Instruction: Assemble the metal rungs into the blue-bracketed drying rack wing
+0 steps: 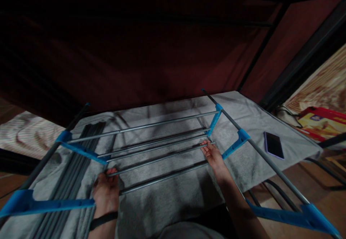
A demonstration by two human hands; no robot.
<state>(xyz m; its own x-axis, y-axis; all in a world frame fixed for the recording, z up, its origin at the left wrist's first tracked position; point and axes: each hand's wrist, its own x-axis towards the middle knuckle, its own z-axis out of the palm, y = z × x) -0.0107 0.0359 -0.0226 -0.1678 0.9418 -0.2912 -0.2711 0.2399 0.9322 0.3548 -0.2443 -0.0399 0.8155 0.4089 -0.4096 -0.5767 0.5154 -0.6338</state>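
A rack frame of grey metal tubes with blue plastic brackets [81,151] stands over the cloth-covered table. My left hand [106,188] grips the left end of a thin metal rod [159,158], close to a left blue bracket. At the rod's other end, my right hand [212,154] pinches it between thumb and fingers, beside the right-hand bracket [234,145]. Several other crossbars [146,125] run between the two sides, beyond the held rod, and one thicker bar [164,177] lies nearer to me. Whether the held rod's ends touch the brackets I cannot tell.
Several loose grey tubes [72,181] lie side by side on the table's left. A phone [274,145] rests on the grey cloth [256,120] at the right. Beyond the table's right edge sits a red and yellow box [323,123]. A dark red panel [162,58] rises behind.
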